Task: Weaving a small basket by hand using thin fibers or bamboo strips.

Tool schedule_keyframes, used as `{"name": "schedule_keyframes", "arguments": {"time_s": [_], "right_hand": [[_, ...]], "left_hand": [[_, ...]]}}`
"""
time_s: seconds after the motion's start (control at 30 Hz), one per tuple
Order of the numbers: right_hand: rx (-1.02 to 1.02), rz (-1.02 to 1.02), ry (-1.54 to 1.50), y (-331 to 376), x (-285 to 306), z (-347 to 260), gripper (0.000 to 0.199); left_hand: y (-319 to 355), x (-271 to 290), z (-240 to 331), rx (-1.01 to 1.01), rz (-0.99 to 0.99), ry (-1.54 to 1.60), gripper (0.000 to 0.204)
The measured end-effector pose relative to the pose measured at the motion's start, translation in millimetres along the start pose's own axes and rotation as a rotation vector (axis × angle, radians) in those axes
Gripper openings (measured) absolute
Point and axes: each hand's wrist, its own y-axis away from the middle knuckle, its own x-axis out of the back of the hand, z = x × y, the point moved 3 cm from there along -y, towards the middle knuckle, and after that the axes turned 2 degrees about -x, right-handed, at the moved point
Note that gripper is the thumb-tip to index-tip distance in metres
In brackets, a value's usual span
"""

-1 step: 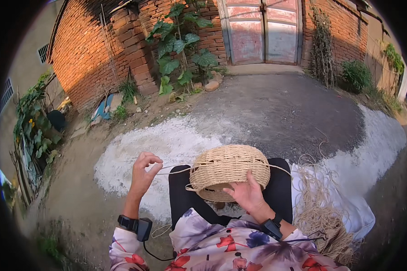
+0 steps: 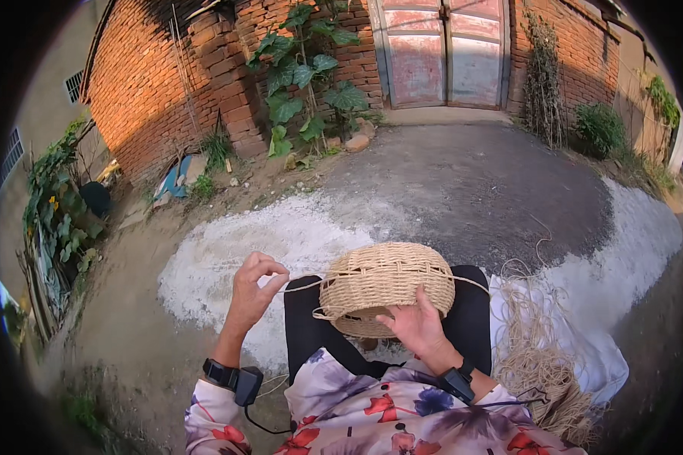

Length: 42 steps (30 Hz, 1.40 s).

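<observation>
We are sitting in an outdoor yard (image 2: 470, 182), seemingly a home's: weathered double doors (image 2: 458, 61) are standing at one o'clock, a red-brick wall (image 2: 148, 91) is rising at ten, a leafy plant (image 2: 303, 75) is growing near twelve, and bare earth (image 2: 121, 303) is spreading around eight.

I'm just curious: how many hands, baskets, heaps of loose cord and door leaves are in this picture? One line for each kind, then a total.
Hands: 2 (left hand, right hand)
Baskets: 1 (woven basket)
Heaps of loose cord: 1 (tan heap)
Door leaves: 2 (left leaf, right leaf)
Total: 6
</observation>
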Motion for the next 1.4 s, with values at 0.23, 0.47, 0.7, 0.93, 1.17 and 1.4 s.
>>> {"name": "schedule_keyframes", "arguments": {"time_s": [0.23,0.47,0.7,0.93,1.17,1.4], "right_hand": [[-0.009,-0.011,-0.004,2.4,-3.2,-0.3,0.056],[-0.019,0.02,0.011,3.8,-2.9,-1.0,0.056],[-0.005,0.007,0.022,5.9,2.8,-5.0,0.053],[0.005,0.006,-0.004,3.8,1.8,-6.0,0.054],[-0.014,0.03,0.008,5.4,0.0,-1.1,0.054],[-0.002,0.037,0.011,7.1,6.1,-5.1,0.054]], "left_hand": [[-11.1,-90.6,38.4,-0.231,-0.085,-0.29,0.015],[-10.1,-97.2,43.4,-0.328,-0.076,-0.387,0.008],[1.7,-26.0,-51.4,-0.045,0.069,-0.578,0.014],[34.7,52.1,-124.7,0.167,0.072,-0.787,0.016],[-11.3,-82.2,29.6,-0.247,-0.09,-0.165,0.017],[-10.9,-58.4,3.0,-0.061,-0.067,-0.176,0.013]]}}
